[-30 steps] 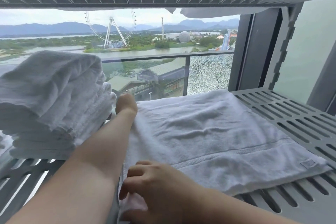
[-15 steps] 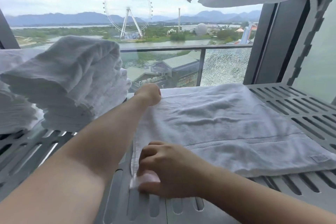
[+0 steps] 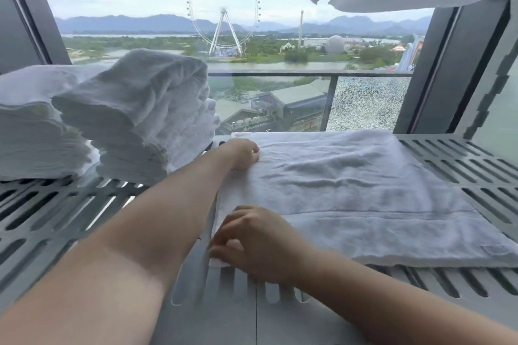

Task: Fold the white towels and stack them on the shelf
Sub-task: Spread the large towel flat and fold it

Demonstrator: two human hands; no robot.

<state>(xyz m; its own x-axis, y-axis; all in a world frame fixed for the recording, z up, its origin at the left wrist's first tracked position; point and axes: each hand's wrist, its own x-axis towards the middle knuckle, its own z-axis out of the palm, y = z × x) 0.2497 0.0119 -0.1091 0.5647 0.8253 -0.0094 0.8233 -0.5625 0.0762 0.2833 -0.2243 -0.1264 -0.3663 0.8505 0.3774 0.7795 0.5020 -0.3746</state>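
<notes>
On a slatted grey shelf point(image 3: 462, 165), a folded white towel point(image 3: 350, 190) lies flat, its long axis running sideways to the right of both hands. Curled fingers of the left hand point(image 3: 244, 154) grip its far corner, and the right hand point(image 3: 253, 244) pinches the near one. The creased cloth shows a woven band point(image 3: 378, 214) and a label point(image 3: 493, 249). A stack of towels point(image 3: 145, 120) stands left of the hands.

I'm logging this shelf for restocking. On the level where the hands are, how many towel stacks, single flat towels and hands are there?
Towel stacks: 2, the near stack and the far-left stack
Single towels: 1, the flat towel
Hands: 2, the left hand and the right hand, both on the flat towel
Total: 5
</notes>
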